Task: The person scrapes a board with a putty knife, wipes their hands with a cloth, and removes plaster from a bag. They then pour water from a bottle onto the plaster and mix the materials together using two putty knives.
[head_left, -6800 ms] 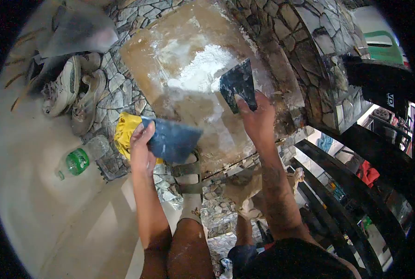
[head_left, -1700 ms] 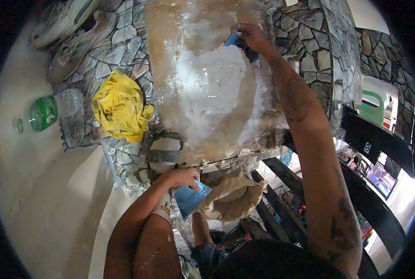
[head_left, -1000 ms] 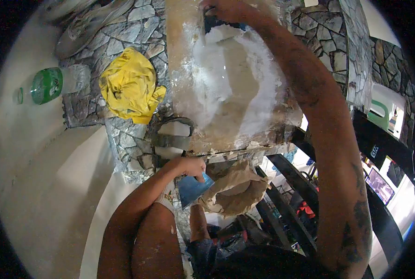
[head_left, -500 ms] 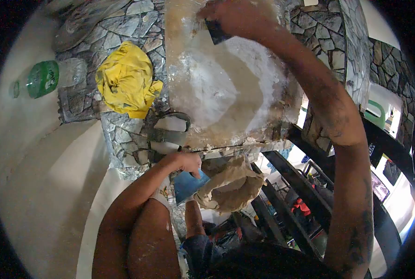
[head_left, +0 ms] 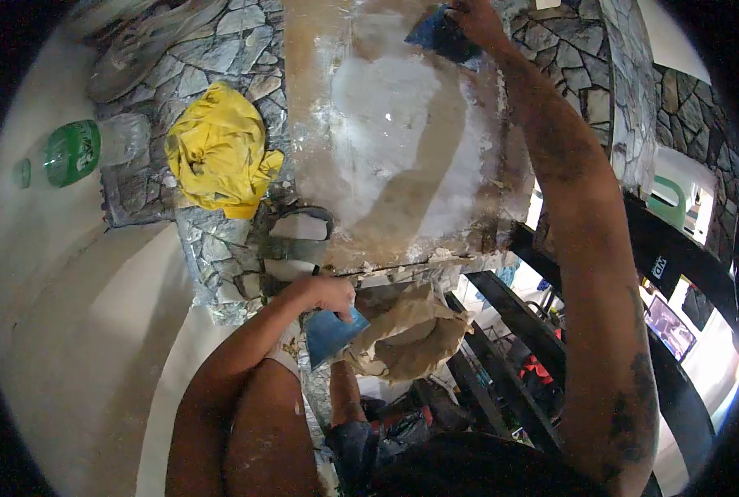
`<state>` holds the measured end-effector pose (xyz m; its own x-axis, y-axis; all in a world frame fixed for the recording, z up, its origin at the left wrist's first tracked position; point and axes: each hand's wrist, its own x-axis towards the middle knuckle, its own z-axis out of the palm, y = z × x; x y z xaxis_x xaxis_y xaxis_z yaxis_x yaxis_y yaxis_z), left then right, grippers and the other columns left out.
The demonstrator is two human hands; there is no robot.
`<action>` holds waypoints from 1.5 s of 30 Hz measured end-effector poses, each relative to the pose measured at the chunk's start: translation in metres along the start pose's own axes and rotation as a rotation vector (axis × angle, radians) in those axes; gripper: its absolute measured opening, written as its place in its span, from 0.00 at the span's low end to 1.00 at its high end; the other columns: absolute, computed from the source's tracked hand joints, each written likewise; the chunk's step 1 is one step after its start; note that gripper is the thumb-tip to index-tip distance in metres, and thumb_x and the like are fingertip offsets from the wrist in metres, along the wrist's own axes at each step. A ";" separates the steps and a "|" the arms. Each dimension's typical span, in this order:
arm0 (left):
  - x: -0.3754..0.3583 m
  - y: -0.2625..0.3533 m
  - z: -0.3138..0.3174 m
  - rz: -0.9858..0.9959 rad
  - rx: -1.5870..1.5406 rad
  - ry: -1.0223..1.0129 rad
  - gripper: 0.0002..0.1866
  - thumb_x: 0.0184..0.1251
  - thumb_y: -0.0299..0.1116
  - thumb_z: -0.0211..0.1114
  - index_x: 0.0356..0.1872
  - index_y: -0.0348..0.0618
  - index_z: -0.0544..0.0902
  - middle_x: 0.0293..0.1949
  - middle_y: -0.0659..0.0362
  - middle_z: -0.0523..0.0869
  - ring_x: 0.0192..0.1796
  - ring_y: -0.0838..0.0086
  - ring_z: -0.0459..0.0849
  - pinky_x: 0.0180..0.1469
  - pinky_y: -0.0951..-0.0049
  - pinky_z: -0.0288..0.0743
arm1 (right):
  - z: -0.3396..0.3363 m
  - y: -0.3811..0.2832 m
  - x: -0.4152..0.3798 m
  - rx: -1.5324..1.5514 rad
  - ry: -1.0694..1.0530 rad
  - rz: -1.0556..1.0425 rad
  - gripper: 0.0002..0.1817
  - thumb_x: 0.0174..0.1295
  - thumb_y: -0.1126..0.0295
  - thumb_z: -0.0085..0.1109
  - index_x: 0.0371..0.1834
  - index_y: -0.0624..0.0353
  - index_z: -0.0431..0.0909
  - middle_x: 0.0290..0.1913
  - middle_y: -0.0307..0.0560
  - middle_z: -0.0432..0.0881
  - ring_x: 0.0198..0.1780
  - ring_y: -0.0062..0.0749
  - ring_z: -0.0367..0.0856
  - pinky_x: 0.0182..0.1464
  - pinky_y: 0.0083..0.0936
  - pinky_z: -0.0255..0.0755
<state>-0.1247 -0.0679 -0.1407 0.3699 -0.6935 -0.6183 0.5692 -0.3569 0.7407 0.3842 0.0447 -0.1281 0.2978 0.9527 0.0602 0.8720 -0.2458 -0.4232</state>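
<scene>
My right hand [head_left: 479,23] is closed on a dark blue scraper [head_left: 442,37], whose blade lies at the upper right part of a whitish, smeared board [head_left: 402,132]. Below the board's lower edge, my left hand [head_left: 334,296] grips a blue flat spreader [head_left: 333,333]. That spreader sits beside an open, crumpled brown paper bag [head_left: 411,335] and touches or overlaps its left side. The bag's contents are hard to make out. A shadow of my right arm falls across the board.
A yellow cloth [head_left: 220,149] and a clear bottle with a green label [head_left: 73,154] lie left of the board. A trowel-like object with a dark handle [head_left: 299,240] is near its lower left corner. Black stair slats [head_left: 518,323] run at the lower right.
My right hand has moved to the right across the board with the scraper, whose blade now points left. My left hand and its spreader have hardly moved.
</scene>
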 end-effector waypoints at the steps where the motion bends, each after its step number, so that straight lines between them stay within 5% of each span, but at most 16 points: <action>1: -0.002 0.002 0.000 0.000 -0.006 0.006 0.23 0.42 0.43 0.74 0.38 0.39 0.82 0.31 0.56 0.85 0.33 0.68 0.82 0.36 0.66 0.75 | 0.008 0.002 0.001 0.038 0.016 -0.005 0.07 0.59 0.72 0.52 0.36 0.65 0.77 0.30 0.53 0.77 0.34 0.41 0.75 0.37 0.38 0.71; 2: -0.002 0.001 0.000 0.000 -0.013 0.012 0.23 0.43 0.43 0.74 0.38 0.39 0.82 0.31 0.56 0.85 0.33 0.68 0.82 0.35 0.66 0.75 | 0.012 -0.004 0.003 0.077 0.032 -0.010 0.07 0.59 0.73 0.52 0.36 0.65 0.77 0.30 0.52 0.77 0.34 0.41 0.75 0.37 0.37 0.71; 5: 0.001 -0.001 0.001 -0.040 -0.084 -0.031 0.23 0.42 0.44 0.75 0.38 0.39 0.82 0.31 0.56 0.85 0.32 0.67 0.82 0.35 0.65 0.75 | 0.019 -0.025 0.013 -0.375 0.191 -0.700 0.06 0.60 0.76 0.50 0.37 0.65 0.74 0.29 0.46 0.76 0.33 0.35 0.73 0.37 0.35 0.70; 8: 0.011 -0.009 0.005 -0.051 -0.035 -0.057 0.24 0.42 0.44 0.75 0.38 0.40 0.82 0.29 0.56 0.84 0.30 0.68 0.81 0.32 0.65 0.75 | 0.058 -0.041 0.024 0.764 -0.171 -0.174 0.06 0.60 0.75 0.52 0.38 0.64 0.74 0.30 0.44 0.76 0.34 0.32 0.73 0.38 0.34 0.70; 11: 0.004 -0.010 0.007 0.132 0.037 0.055 0.20 0.43 0.43 0.69 0.31 0.34 0.83 0.28 0.51 0.84 0.27 0.63 0.81 0.32 0.60 0.75 | 0.085 -0.046 0.041 1.050 -0.324 -0.155 0.04 0.59 0.76 0.53 0.36 0.63 0.74 0.29 0.43 0.74 0.33 0.31 0.72 0.38 0.32 0.70; 14: -0.006 0.002 -0.002 0.106 0.048 0.001 0.19 0.43 0.43 0.69 0.31 0.35 0.83 0.26 0.51 0.84 0.27 0.63 0.81 0.30 0.60 0.75 | 0.130 -0.029 0.065 1.689 -0.356 0.126 0.04 0.59 0.77 0.53 0.36 0.65 0.73 0.28 0.43 0.72 0.33 0.30 0.70 0.38 0.30 0.70; 17: -0.003 0.004 -0.002 -0.104 -0.019 -0.083 0.26 0.41 0.46 0.75 0.41 0.40 0.82 0.29 0.55 0.84 0.31 0.66 0.82 0.33 0.62 0.75 | 0.099 -0.035 0.066 1.097 -0.327 0.094 0.04 0.59 0.77 0.53 0.36 0.66 0.73 0.28 0.43 0.72 0.33 0.30 0.69 0.38 0.29 0.69; 20: -0.006 0.007 -0.003 -0.068 0.004 -0.043 0.26 0.41 0.46 0.75 0.40 0.39 0.82 0.29 0.55 0.84 0.30 0.66 0.82 0.33 0.63 0.75 | 0.049 -0.040 0.049 0.497 -0.285 0.068 0.04 0.60 0.77 0.53 0.36 0.66 0.74 0.29 0.43 0.71 0.34 0.29 0.69 0.38 0.28 0.68; 23: 0.002 -0.003 0.004 0.065 0.093 0.033 0.18 0.45 0.42 0.67 0.28 0.34 0.83 0.26 0.51 0.84 0.25 0.64 0.81 0.27 0.61 0.74 | 0.021 -0.010 0.015 0.991 0.025 0.313 0.04 0.57 0.79 0.51 0.34 0.65 0.75 0.29 0.43 0.72 0.32 0.30 0.68 0.37 0.27 0.67; 26: 0.000 -0.005 0.003 0.071 0.005 0.020 0.19 0.45 0.43 0.68 0.30 0.34 0.83 0.28 0.51 0.84 0.28 0.64 0.81 0.29 0.62 0.75 | 0.006 0.071 -0.019 -0.329 0.002 -0.016 0.12 0.58 0.65 0.57 0.39 0.62 0.76 0.34 0.56 0.80 0.36 0.47 0.80 0.39 0.35 0.72; 29: -0.003 0.004 -0.001 -0.001 0.089 -0.045 0.24 0.42 0.46 0.74 0.37 0.38 0.82 0.31 0.53 0.84 0.32 0.65 0.82 0.35 0.63 0.75 | 0.003 0.063 -0.072 0.024 0.164 0.162 0.13 0.57 0.66 0.58 0.40 0.63 0.75 0.35 0.56 0.81 0.37 0.50 0.80 0.41 0.38 0.72; 35: 0.004 -0.004 0.005 -0.136 -0.027 -0.052 0.24 0.45 0.40 0.71 0.43 0.36 0.82 0.35 0.53 0.86 0.36 0.65 0.83 0.40 0.65 0.76 | 0.021 0.041 -0.094 -0.019 0.220 0.127 0.13 0.57 0.65 0.58 0.41 0.62 0.74 0.36 0.57 0.81 0.40 0.50 0.80 0.43 0.38 0.72; 38: -0.001 0.001 -0.001 -0.098 -0.047 -0.070 0.28 0.39 0.47 0.75 0.40 0.39 0.82 0.36 0.53 0.84 0.38 0.65 0.81 0.40 0.65 0.75 | 0.028 0.025 -0.089 -0.006 0.163 0.098 0.14 0.58 0.64 0.59 0.40 0.63 0.74 0.35 0.54 0.81 0.38 0.41 0.81 0.42 0.32 0.72; 39: 0.001 -0.002 0.001 -0.101 -0.056 -0.058 0.27 0.39 0.47 0.75 0.40 0.39 0.82 0.37 0.53 0.84 0.38 0.65 0.81 0.40 0.65 0.75 | 0.040 0.033 -0.090 0.383 0.185 0.133 0.06 0.55 0.80 0.49 0.35 0.65 0.74 0.29 0.43 0.71 0.32 0.32 0.67 0.36 0.29 0.66; 43: 0.002 -0.005 0.002 -0.119 -0.083 -0.046 0.28 0.40 0.47 0.74 0.41 0.39 0.82 0.37 0.53 0.84 0.39 0.65 0.81 0.41 0.65 0.75 | 0.054 0.079 -0.078 0.057 0.135 0.059 0.06 0.55 0.79 0.49 0.36 0.65 0.72 0.30 0.43 0.69 0.32 0.33 0.65 0.37 0.31 0.64; 45: 0.005 -0.008 0.006 -0.131 -0.079 -0.052 0.29 0.40 0.48 0.74 0.42 0.39 0.81 0.38 0.53 0.83 0.40 0.64 0.81 0.42 0.64 0.75 | 0.023 0.030 -0.084 0.069 0.101 0.139 0.06 0.55 0.79 0.49 0.36 0.64 0.71 0.30 0.42 0.68 0.33 0.33 0.63 0.37 0.31 0.63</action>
<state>-0.1316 -0.0721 -0.1489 0.2513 -0.6765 -0.6922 0.6666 -0.3976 0.6306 0.3760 -0.0382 -0.1667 0.4544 0.8867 0.0853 0.7919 -0.3582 -0.4945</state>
